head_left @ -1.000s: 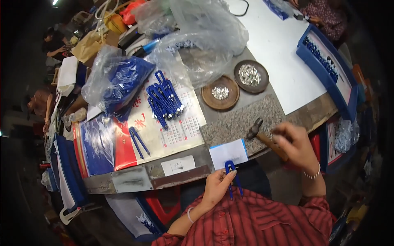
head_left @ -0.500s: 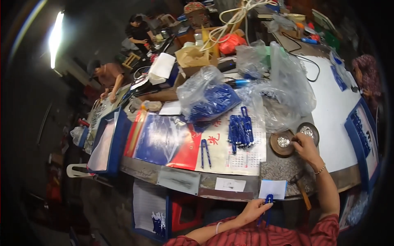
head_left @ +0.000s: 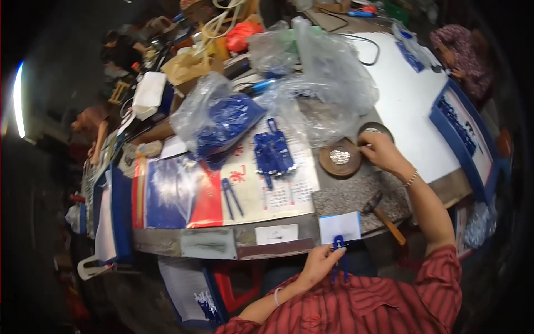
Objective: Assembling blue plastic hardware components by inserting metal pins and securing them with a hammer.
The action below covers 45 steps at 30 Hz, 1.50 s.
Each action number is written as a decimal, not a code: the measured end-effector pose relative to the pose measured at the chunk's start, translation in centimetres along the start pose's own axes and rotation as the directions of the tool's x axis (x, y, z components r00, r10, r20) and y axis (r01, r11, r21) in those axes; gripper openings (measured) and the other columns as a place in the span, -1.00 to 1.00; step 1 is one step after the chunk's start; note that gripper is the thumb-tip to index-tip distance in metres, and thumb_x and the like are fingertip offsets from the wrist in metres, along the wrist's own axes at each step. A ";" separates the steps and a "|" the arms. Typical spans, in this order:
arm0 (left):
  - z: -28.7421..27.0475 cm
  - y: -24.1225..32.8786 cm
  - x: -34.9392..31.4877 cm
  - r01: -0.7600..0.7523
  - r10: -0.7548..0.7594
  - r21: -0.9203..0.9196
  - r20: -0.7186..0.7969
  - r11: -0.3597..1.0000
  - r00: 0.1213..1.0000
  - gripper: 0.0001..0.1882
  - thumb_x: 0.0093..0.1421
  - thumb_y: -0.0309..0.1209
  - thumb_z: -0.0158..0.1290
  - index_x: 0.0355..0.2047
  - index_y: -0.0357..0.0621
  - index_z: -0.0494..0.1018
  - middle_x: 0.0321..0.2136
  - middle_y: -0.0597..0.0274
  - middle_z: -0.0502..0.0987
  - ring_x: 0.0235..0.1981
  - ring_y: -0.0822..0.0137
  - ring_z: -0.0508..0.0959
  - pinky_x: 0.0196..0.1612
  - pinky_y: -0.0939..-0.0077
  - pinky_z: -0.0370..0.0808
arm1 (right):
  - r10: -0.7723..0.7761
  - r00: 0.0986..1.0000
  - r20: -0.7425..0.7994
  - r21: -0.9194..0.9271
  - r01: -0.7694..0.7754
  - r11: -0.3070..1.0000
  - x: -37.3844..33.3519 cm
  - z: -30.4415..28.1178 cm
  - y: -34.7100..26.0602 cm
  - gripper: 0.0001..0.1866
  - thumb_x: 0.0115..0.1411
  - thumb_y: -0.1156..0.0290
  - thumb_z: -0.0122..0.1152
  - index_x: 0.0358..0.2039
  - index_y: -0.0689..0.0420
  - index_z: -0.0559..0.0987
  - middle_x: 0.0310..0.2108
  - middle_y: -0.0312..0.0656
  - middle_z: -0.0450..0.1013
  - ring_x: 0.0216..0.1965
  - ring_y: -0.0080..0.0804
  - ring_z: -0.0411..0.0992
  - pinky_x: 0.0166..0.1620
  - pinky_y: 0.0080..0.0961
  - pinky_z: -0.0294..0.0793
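My left hand (head_left: 320,263) grips a blue two-legged piece (head_left: 339,244), shaped like a drawing compass, at the table's near edge. Its legs hang down in front of my shirt. A thin pin-like part seems to stick out near its top. My right hand (head_left: 384,152) is at two round dishes, fingertips pinched together between them. Small silver parts lie in the nearer brown dish (head_left: 325,162); the farther dark dish (head_left: 389,129) is partly covered by that hand. Whatever the fingertips hold is too small to make out.
A hammer (head_left: 389,224) lies on the grey worktop right of a white card (head_left: 340,227). Several blue pieces (head_left: 272,153) are piled on a calendar sheet, a single one (head_left: 231,199) beside them. Plastic bags (head_left: 214,119) stand behind. Blue trays (head_left: 470,139) flank the table; people sit farther off.
The whole view has swung, so the table appears farther left and higher. My right fingertips have moved slightly away from the nearer dish toward the farther one. The left hand keeps its hold.
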<state>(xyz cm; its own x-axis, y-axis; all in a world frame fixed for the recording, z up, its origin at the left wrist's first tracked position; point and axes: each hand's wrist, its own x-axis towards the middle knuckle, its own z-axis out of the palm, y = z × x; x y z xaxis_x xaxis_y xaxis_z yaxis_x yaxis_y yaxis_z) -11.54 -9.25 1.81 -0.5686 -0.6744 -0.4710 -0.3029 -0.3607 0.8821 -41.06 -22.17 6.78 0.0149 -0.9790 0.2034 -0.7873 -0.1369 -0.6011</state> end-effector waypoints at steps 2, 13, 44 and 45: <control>-0.1 -0.2 0.3 0.017 -0.016 -0.037 0.006 0.999 1.000 -0.64 0.20 -0.18 0.07 -0.55 -0.26 0.44 -0.71 0.39 0.40 -0.64 0.63 0.34 -0.60 0.64 0.27 | -0.012 0.999 0.040 -0.013 0.013 1.000 0.7 1.2 1.2 -0.85 0.00 0.51 0.11 -0.39 0.29 0.50 -0.45 0.02 0.45 -0.37 -0.05 0.43 -0.29 -0.30 0.39; 0.5 -1.3 0.3 0.044 -0.042 -0.056 0.035 0.997 0.999 -0.70 0.21 -0.23 0.08 -0.50 -0.22 0.46 -0.65 0.47 0.41 -0.60 0.68 0.33 -0.56 0.72 0.24 | -0.013 0.988 0.154 -0.258 0.053 0.965 3.1 4.6 0.1 -0.90 -0.06 0.47 0.12 -0.50 0.22 0.52 -0.44 0.05 0.47 -0.33 0.04 0.44 -0.26 -0.14 0.42; 0.0 0.0 -0.3 -0.180 0.180 0.005 0.001 0.984 0.984 -0.65 0.16 -0.20 0.09 -0.60 -0.25 0.50 -0.73 0.28 0.47 -0.68 0.49 0.47 -0.61 0.57 0.39 | 0.333 0.938 0.098 0.825 -0.264 0.499 -7.8 -1.9 -10.5 -0.88 -0.02 0.69 0.03 -0.46 0.22 0.34 -0.58 -0.19 0.41 -0.62 -0.53 0.39 -0.52 -0.65 0.42; 0.2 -0.8 0.1 -0.184 0.184 0.015 0.003 0.983 0.983 -0.66 0.17 -0.21 0.08 -0.58 -0.25 0.50 -0.72 0.28 0.47 -0.68 0.49 0.47 -0.61 0.57 0.39 | 0.366 0.927 0.088 0.833 -0.269 0.483 -8.4 -1.8 -10.6 -0.89 -0.02 0.70 0.03 -0.46 0.23 0.36 -0.58 -0.19 0.41 -0.62 -0.52 0.40 -0.53 -0.65 0.42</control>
<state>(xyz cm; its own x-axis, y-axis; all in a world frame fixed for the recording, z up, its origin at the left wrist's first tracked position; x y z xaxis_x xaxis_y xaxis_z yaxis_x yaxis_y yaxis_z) -11.46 -8.90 1.09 -0.6165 -0.7275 -0.3010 -0.2047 -0.2211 0.9535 -33.96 -12.25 12.85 -0.2199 -0.9705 -0.0991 0.1290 0.0718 -0.9890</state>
